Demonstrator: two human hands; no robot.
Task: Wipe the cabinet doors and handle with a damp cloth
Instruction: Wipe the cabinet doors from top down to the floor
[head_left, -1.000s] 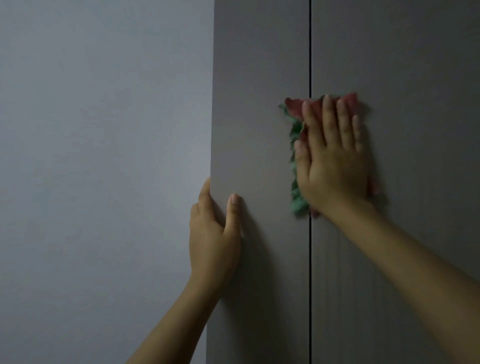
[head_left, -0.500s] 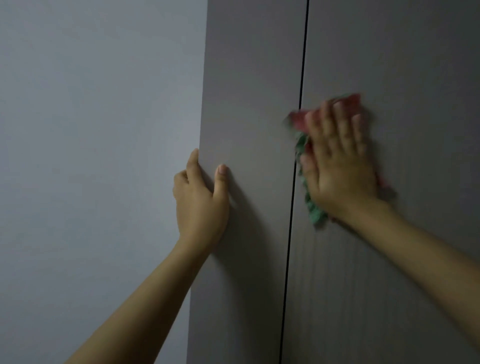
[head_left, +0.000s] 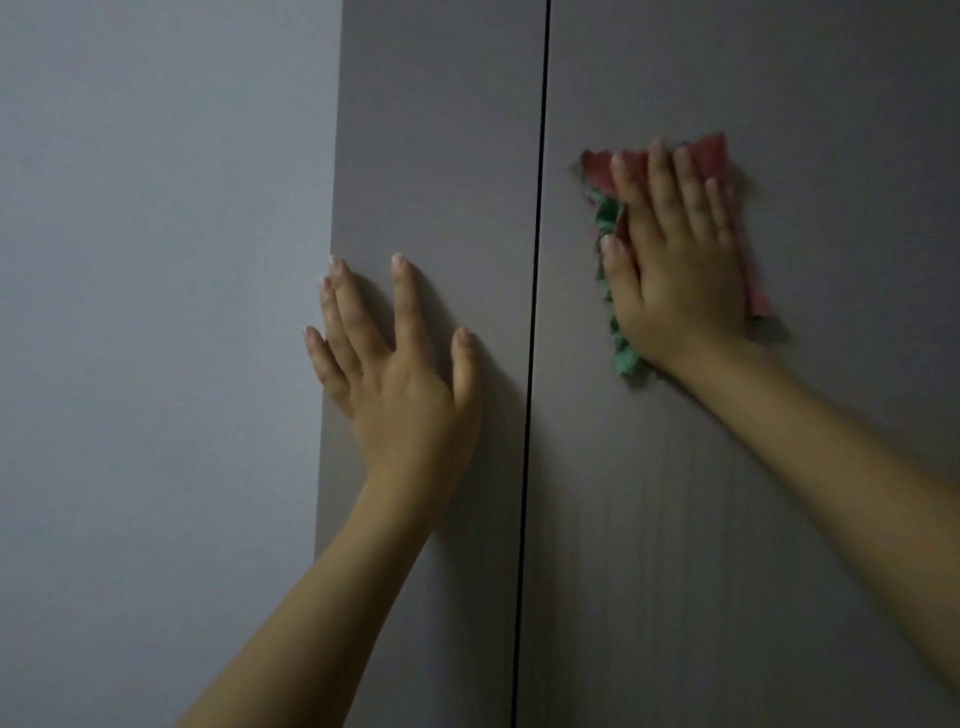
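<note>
Fingers (head_left: 675, 187) of the right hand (head_left: 675, 270) are lying straight and close together, pressing a red and green cloth (head_left: 605, 218) flat against the right cabinet door (head_left: 779, 519). Cloth edges are showing above the fingertips and beside the thumb, just right of the dark gap (head_left: 535, 312) between the doors. Spread apart, the left hand (head_left: 395, 374) fingers are resting flat on the left cabinet door (head_left: 441, 156), the little finger reaching over its edge toward the grey wall (head_left: 156, 312).

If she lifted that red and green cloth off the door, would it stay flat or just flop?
Probably flop: the cloth bunches in ragged folds beside the right hand. It likely slides easily, since the right door looks smooth.
</note>
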